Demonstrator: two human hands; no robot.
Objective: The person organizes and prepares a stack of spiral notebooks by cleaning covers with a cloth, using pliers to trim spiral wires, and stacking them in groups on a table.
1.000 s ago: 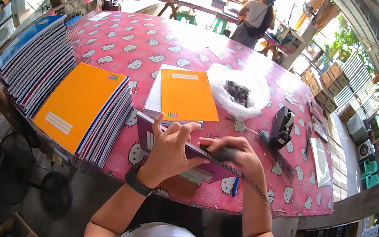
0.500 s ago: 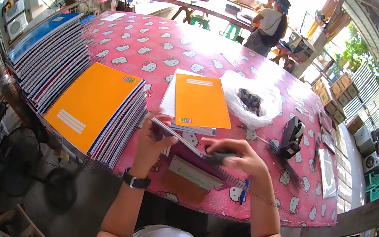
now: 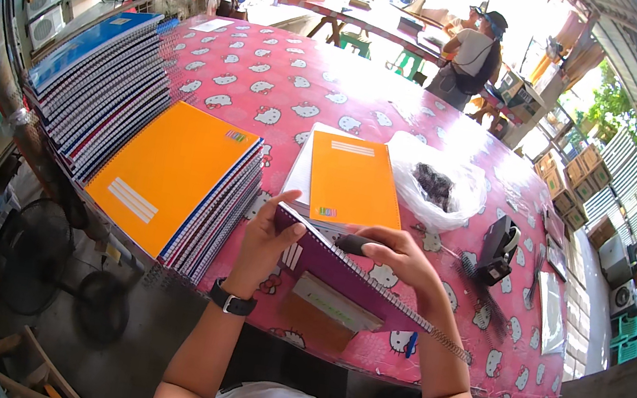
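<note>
A purple notebook (image 3: pixel 324 268) is held tilted at the table's near edge, its perforated edge up. My left hand (image 3: pixel 271 229) is closed on its left end, thumb on the near cover. My right hand (image 3: pixel 401 254) grips a dark rounded tool (image 3: pixel 351 243) against the perforated edge; its exact kind is partly hidden. A wire coil (image 3: pixel 451 345) runs along that edge, its loose end sticking out beyond the right corner under my right forearm. In front of the cover stands a small wooden block (image 3: pixel 336 305) with a greenish label.
Stacked orange notebooks (image 3: pixel 173 177) and blue notebooks (image 3: pixel 99 43) fill the left side. Another orange notebook (image 3: pixel 358 180) lies on white sheets ahead. Beyond it sits a plastic bag (image 3: pixel 449 206) of dark bits. A black tape dispenser (image 3: pixel 498 251) and loose coils (image 3: pixel 488 307) lie right.
My right hand has moved with the dark tool up and left along the notebook's edge, and the tool is no longer blurred. The view has shifted slightly.
</note>
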